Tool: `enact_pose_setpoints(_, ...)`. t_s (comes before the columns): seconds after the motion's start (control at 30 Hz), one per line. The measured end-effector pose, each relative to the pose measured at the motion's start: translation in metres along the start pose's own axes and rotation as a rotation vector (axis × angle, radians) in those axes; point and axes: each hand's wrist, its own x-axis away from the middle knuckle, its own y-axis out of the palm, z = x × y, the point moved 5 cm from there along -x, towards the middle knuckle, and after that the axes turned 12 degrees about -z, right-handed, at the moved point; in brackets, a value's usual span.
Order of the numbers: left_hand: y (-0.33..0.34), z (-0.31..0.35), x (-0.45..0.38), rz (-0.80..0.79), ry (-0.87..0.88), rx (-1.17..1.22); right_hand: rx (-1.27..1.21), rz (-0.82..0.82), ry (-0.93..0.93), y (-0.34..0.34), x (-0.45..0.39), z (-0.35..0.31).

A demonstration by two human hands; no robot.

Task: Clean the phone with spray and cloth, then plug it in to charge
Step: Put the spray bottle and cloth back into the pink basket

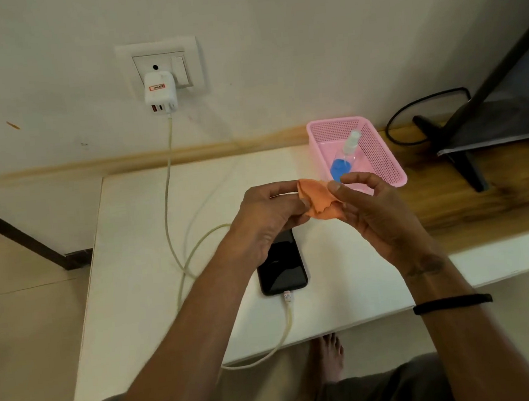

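A small orange cloth (316, 200) is held above the white table between both hands. My left hand (266, 219) pinches its left edge and my right hand (370, 206) pinches its right side. Under my left hand a black phone (282, 268) lies screen up, its top end hidden by the hand. A pale charging cable (171, 190) is plugged into the phone's near end and runs up to a white charger (160, 92) in the wall socket. A clear spray bottle (344, 158) with blue liquid lies in a pink basket (384, 153).
The white table (141, 277) stands against the wall, and the cable loops over its front edge. A wooden shelf (482, 192) to the right carries a dark screen on a black stand (459, 152) with a black cord. My bare foot shows below the table edge.
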Motion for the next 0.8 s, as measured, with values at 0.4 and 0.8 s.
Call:
enact_pose_setpoints(0.4, -0.012, 0.008, 0.001, 0.169, 0.058, -0.393, 0.697, -0.086, -0.237, 0.018, -0.003, -0.013)
enact_pose_setpoints(0.8, -0.016, 0.001, 0.000, 0.203, 0.023, -0.184, 0.757, -0.103, -0.262, 0.043, 0.000, -0.010)
